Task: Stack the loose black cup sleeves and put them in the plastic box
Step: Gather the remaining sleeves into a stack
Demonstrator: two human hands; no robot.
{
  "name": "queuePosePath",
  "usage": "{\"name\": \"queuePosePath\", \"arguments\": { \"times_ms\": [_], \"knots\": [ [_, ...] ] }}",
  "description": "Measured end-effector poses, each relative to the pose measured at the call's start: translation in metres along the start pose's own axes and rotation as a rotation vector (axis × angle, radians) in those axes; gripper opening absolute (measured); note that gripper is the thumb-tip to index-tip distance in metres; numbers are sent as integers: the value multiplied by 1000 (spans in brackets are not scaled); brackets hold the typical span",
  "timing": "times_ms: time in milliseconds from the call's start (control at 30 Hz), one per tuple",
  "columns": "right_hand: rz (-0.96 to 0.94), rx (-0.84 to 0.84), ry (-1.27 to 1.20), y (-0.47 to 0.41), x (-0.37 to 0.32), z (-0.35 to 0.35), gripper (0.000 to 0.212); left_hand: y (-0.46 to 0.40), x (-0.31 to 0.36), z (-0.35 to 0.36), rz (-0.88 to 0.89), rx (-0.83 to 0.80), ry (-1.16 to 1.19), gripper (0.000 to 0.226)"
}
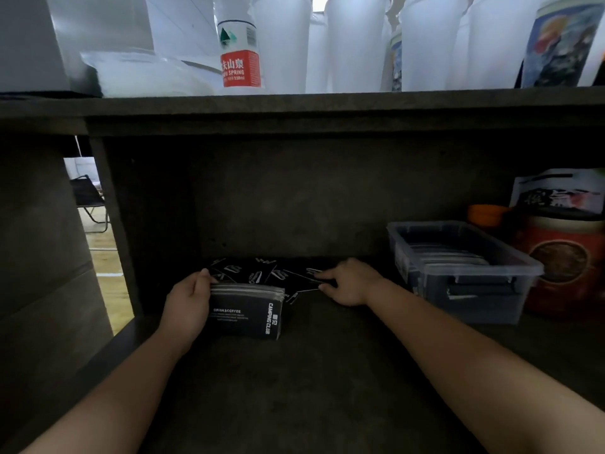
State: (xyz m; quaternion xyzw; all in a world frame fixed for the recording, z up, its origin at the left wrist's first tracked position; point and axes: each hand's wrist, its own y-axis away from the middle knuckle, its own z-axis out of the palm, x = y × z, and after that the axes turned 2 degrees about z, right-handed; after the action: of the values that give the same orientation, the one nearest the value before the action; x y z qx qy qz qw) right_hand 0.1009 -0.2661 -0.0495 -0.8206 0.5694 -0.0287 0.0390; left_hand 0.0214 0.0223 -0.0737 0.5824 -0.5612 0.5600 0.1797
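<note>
Setting: a dim, dark grey shelf recess [327, 371] under a counter, and up top a bright row of white cups [353, 44] with a red-labelled water bottle [240, 57] standing among them.
Left hand: the left hand [188, 303] is clamped on a gathered stack of sleeves [245, 309], thumb over the top edge, fingers round the near side. The stack stands on edge on the shelf, white print facing us.
Right hand: the right hand [347, 283] is out over the loose sleeves [262, 273], index finger stretched along one, thumb low against its near edge. Looks like it's catching hold of that sleeve, though a firm pinch isn't plain to see.
Loose pile: black sleeves scattered flat against the back wall, overlapping, just behind the stack and between the two hands.
Plastic box: clear plastic box [465, 270] off to the right, well apart from the stack, open top, something dark already lying inside.
Beyond: an orange-red tin [563, 267] just beside the box.
Step in hand: gathering, I'd say. Stack partly built, box stage not yet begun.
Next move: likely lift that sleeve free and lay it square onto the stack, edges lined up, while the left hand keeps the bundle from fanning out.
</note>
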Motion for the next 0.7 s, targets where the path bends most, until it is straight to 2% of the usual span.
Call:
{"name": "queuePosePath", "arguments": {
  "times_ms": [167, 300, 333, 433, 533, 700],
  "knots": [
    [-23, 2, -37, 39, -7, -3, 50, 2, 0, 0, 9, 14, -16, 42],
    [94, -117, -380, 51, 9, -1, 73, 3, 0, 0, 15, 19, -39, 41],
    [110, -101, -427, 51, 13, -2, 74, 3, 1, 0, 16, 20, -43, 41],
    [90, 31, -379, 50, 17, -3, 62, 4, 2, -1, 15, 24, -50, 41],
    [41, 38, -319, 49, 17, -4, 52, 4, 2, 0, 20, 19, -51, 41],
    [27, 0, -396, 53, 25, -11, 60, 2, 1, 1, 15, 18, -51, 41]
  ]
}}
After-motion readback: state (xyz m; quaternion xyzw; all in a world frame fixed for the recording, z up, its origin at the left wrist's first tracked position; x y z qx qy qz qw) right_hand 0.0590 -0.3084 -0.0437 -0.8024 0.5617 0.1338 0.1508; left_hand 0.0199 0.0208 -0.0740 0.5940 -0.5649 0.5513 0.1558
